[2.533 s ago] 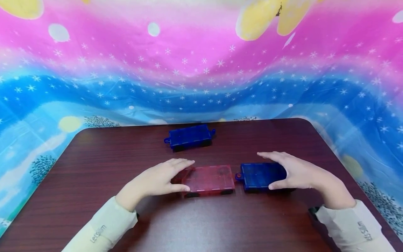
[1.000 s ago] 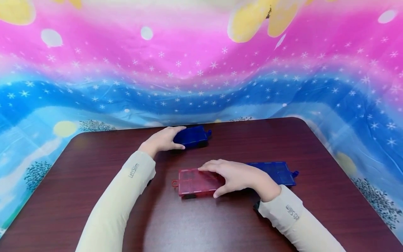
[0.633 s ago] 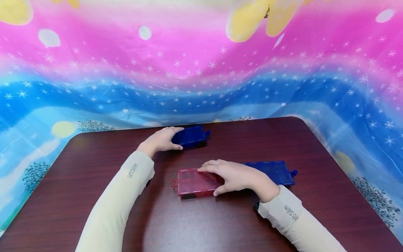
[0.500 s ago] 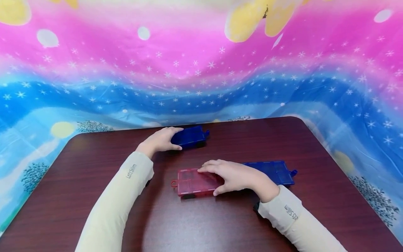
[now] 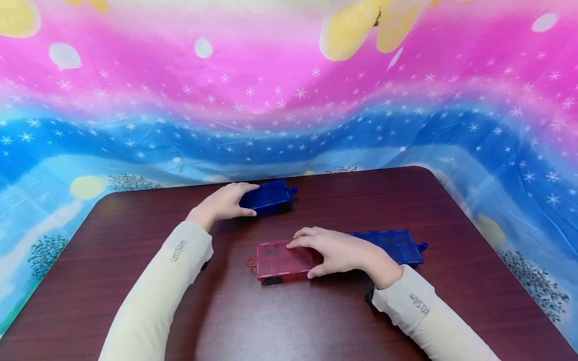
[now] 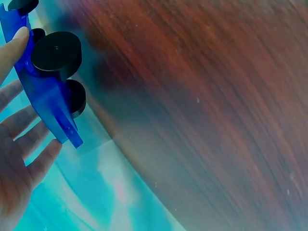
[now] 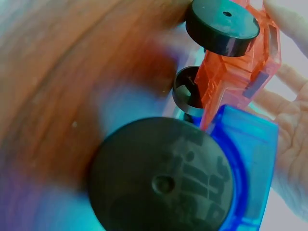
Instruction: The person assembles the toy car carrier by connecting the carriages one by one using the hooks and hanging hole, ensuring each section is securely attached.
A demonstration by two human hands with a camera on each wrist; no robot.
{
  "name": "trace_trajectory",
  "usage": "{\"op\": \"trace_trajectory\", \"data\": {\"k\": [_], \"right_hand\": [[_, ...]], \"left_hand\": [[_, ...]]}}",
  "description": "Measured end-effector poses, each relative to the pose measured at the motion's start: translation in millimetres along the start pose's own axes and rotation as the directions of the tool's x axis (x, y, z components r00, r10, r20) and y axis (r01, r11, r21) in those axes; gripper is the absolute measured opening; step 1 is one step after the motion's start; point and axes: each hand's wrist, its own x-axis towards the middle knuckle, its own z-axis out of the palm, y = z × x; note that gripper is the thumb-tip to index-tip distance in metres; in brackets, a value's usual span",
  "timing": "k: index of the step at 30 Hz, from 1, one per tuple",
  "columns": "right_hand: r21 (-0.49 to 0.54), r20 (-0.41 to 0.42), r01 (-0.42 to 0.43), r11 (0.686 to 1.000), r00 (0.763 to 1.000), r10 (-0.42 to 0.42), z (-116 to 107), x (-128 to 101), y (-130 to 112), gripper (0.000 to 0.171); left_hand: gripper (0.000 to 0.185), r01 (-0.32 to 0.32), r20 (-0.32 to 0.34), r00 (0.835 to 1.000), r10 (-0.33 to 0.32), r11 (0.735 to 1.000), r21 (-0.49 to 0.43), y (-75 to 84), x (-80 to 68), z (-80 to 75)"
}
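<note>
Here, hands (image 5: 221,203) clasping cars (image 5: 273,195), left farther out

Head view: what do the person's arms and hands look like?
Left sleeve and right sleeve: pale cream, dark lettering like "LetsSlim" near each cuff. Small black piece peeks from under each. Left hand, right hand: bare, no gloves.

Bright, soft light is falling around me from above, and the table (image 5: 280,321) is throwing back a pale glare near me. My left sleeve (image 5: 149,286) is casting a soft shadow beside it. In my right wrist view the table is blurring, while the black wheel (image 7: 139,192) is catching dull reflections; in my left, colours are glowing oversaturated.
</note>
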Motion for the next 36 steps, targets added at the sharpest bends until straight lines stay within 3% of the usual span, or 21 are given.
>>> {"op": "trace_trajectory", "data": {"k": [4, 16, 24, 36], "right_hand": [[-0.004, -0.010, -0.007, 1.000, 1.000, 0.006, -1, -2, 0, 0.062], [0.012, -0.034, -0.002, 1.000, 0.999, 0.003, 0, -7, 5, 0.061], [0.035, -0.046, 0.004, 0.999, 0.999, -0.002, -1, -7, 7, 0.061], [0.056, -0.053, -0.004, 0.998, 0.999, 0.007, -3, -8, 7, 0.061]], "left_hand": [[0.076, -0.022, -0.018, 1.000, 0.022, 1.000, 0.014, -2.9, -9.2, -4.4], [0.077, -0.005, -0.055, 0.998, 0.007, 1.000, 0.024, -5.5, -47.8, -23.5], [0.078, -0.030, -0.081, 0.996, 0.032, 0.999, 0.031, -6.0, -79.3, -33.6], [0.076, 0.023, -0.101, 0.995, -0.022, 1.000, 0.015, 2.0, -132.8, -35.8]]}}
